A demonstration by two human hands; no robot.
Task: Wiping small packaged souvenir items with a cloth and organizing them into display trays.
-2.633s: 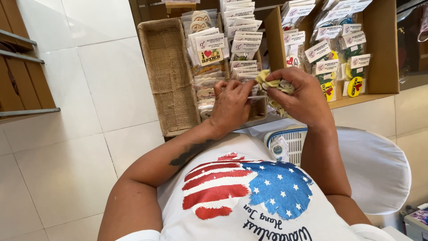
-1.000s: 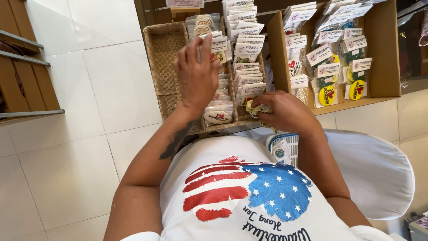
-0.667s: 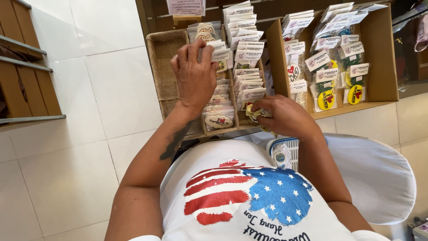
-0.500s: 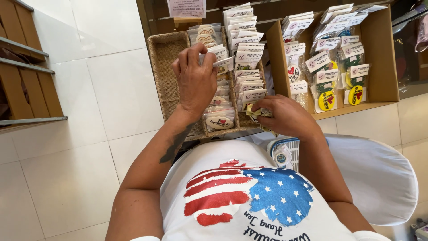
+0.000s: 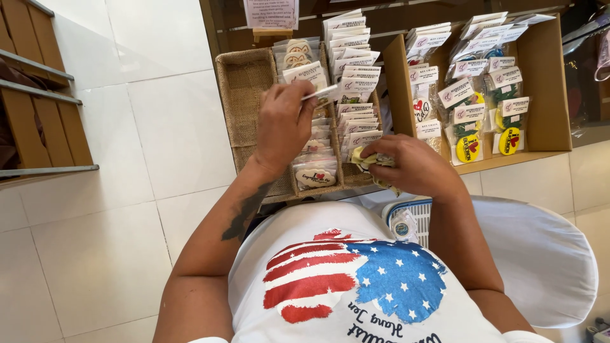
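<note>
The left hand [image 5: 283, 130] is pinched shut on a flat packet with a white header card [image 5: 323, 93], held over the middle compartment of the burlap-lined basket [image 5: 244, 95], above the row of bagged round magnets [image 5: 314, 174] that runs toward the basket's near edge. The packet's long axis lies roughly level, running left to right, its free end pointing right toward the neighbouring row of carded packets [image 5: 354, 70]. The right hand [image 5: 413, 166] is closed around a small bundle of yellow-and-green packets [image 5: 362, 157] at the near right corner of the basket. The step in hand looks like sorting stock into rows: one packet is lifted and being placed. Seating it would call for turning it upright, card uppermost, and sliding it into a gap between its fellows without tipping them. A cardboard box of badges [image 5: 546, 82] stands just right of the basket.
</note>
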